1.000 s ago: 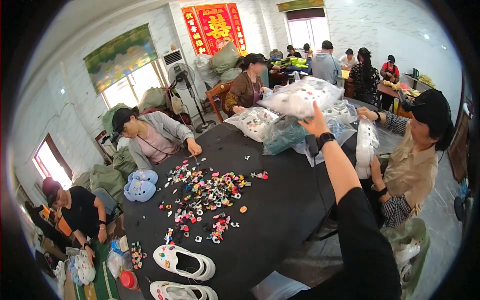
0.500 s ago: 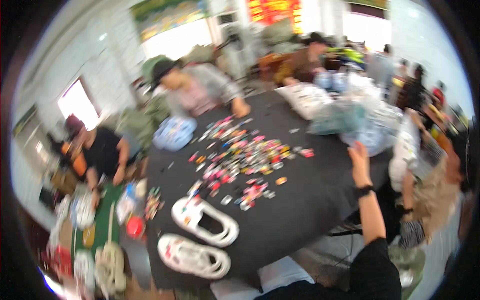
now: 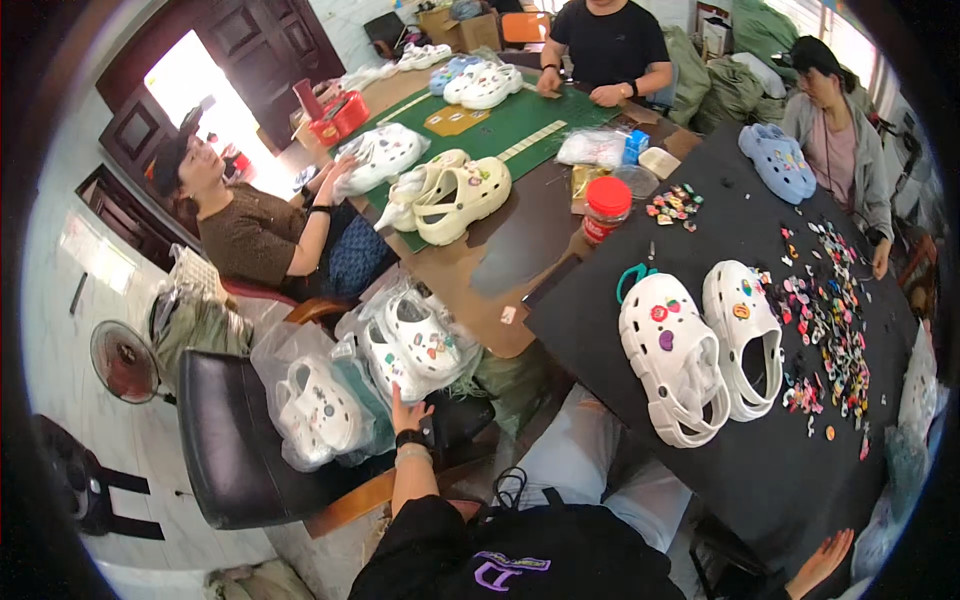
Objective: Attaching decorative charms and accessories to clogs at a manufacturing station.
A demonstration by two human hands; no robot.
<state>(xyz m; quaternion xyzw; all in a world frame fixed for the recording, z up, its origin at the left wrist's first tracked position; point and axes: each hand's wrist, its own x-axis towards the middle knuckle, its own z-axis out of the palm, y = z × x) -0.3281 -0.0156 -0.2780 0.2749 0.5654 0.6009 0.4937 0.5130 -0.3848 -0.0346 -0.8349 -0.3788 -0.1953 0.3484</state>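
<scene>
My left hand [image 3: 407, 411] is at the near end of a pair of white clogs with charms [image 3: 428, 345], in a clear plastic bag on the black chair. Its fingers are spread and touch the bag, without visibly wrapping round it. A second bagged white pair [image 3: 322, 410] lies beside it. My right hand [image 3: 822, 562] is low at the right, near the black table's edge, fingers stretched out and nothing in it. On that table stand two white clogs, one with red and purple charms [image 3: 668, 345], the other [image 3: 745, 340] beside it.
Many small colourful charms [image 3: 835, 330] are scattered on the black table [image 3: 600, 300], with a blue clog [image 3: 777, 163] beyond. A red-lidded jar [image 3: 606, 208] and cream clogs [image 3: 462, 200] stand near the green mat [image 3: 545, 115]. Co-workers sit around the tables. A black chair [image 3: 225, 440] stands left.
The view has swung left, bringing the chair and bagged clogs into sight. My left hand now shows, against a bag. My right hand, earlier raised by the plastic bags, is now at the lower right.
</scene>
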